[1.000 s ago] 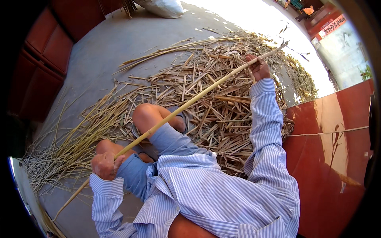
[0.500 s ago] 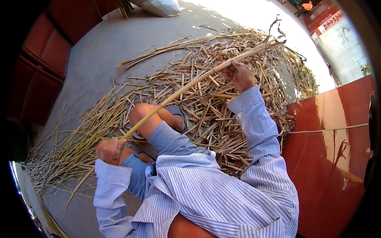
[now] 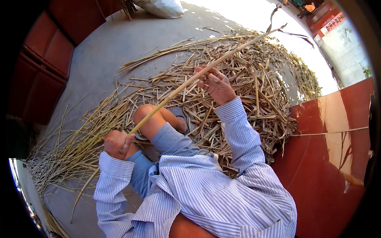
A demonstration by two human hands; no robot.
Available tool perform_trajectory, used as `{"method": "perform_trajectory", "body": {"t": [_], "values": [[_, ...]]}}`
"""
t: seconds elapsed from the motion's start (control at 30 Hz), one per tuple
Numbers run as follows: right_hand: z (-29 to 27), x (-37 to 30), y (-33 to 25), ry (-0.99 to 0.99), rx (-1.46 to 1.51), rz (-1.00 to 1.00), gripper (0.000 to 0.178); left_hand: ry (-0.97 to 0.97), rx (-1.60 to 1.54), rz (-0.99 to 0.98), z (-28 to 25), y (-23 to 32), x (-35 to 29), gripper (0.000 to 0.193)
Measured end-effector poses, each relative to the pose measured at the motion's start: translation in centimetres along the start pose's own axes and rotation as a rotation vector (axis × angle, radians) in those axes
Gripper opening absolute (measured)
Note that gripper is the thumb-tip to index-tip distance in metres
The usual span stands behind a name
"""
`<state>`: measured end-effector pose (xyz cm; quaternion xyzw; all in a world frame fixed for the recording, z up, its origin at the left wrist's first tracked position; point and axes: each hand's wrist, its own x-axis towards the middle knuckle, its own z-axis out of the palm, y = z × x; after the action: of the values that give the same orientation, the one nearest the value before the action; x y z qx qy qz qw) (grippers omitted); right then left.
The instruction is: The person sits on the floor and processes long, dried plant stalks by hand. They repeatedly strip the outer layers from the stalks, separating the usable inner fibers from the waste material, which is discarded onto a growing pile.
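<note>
Grey, smooth concrete floor (image 3: 99,59) is extending ahead of me, with sunlight falling across its far part. Dark red padded furniture (image 3: 47,49) is standing at the left, and a glossy red panel (image 3: 305,174) is rising at my right.

Item under inspection: a long, pale yellow dry stalk (image 3: 172,95) is running diagonally before me, from low left to upper right. Dark, curled leaf strips (image 3: 273,18) are clinging to its far tip.

Grip findings: my left hand (image 3: 116,145) is clasping the stalk's lower portion, fingers wrapped round it, while the thin end is bending downward beyond. My right hand (image 3: 220,88) is lying farther up its length, fingers half curled at the stalk; I cannot tell whether they are pinching it. A broad heap of brown dry leaf scraps (image 3: 234,115) is lying beneath, with thin yellowish stems (image 3: 85,142) spreading at left.

Handling, in my judgement: the left fingers should be gripping firmly enough to prevent twisting, without crushing; the right fingers should be supporting the length evenly, keeping it straight and its tip clear of the heap.
</note>
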<state>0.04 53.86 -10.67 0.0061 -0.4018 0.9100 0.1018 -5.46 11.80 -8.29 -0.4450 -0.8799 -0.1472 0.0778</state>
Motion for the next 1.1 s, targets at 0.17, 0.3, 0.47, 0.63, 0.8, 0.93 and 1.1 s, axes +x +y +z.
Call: {"method": "perform_trajectory", "body": {"t": [0.17, 0.3, 0.47, 0.63, 0.8, 0.93, 1.1], "values": [[2.9, 1.1, 3.1, 0.13, -0.061, -0.095, 0.033, 0.025, -0.019, -0.028, 1.1, -0.4, -0.6, 0.043], [3.5, 1.4, 3.4, 0.285, -0.198, -0.08, 0.028, 0.089, 0.148, -0.057, 1.6, -0.1, -1.4, 0.041], [2.0, 2.1, -0.2, 0.483, -0.298, -0.125, 0.024, 0.187, 0.242, -0.068, 0.0, 0.2, -3.6, 0.041], [-2.0, 2.7, -5.9, 0.455, -0.353, -0.14, 0.022, 0.077, 0.154, -0.152, -2.8, -1.5, -8.3, 0.041], [4.9, 0.9, 0.8, 0.264, -0.283, 0.09, 0.027, 0.285, 0.191, -0.091, -0.1, 2.4, -1.8, 0.042], [5.2, 0.7, 1.2, 0.266, -0.263, 0.067, 0.03, 0.269, 0.159, -0.106, 2.1, 2.4, -0.4, 0.034], [0.6, 1.5, -5.2, 0.308, -0.309, 0.01, 0.028, 0.2, 0.163, -0.091, 1.0, 1.4, -1.6, 0.039]]}}
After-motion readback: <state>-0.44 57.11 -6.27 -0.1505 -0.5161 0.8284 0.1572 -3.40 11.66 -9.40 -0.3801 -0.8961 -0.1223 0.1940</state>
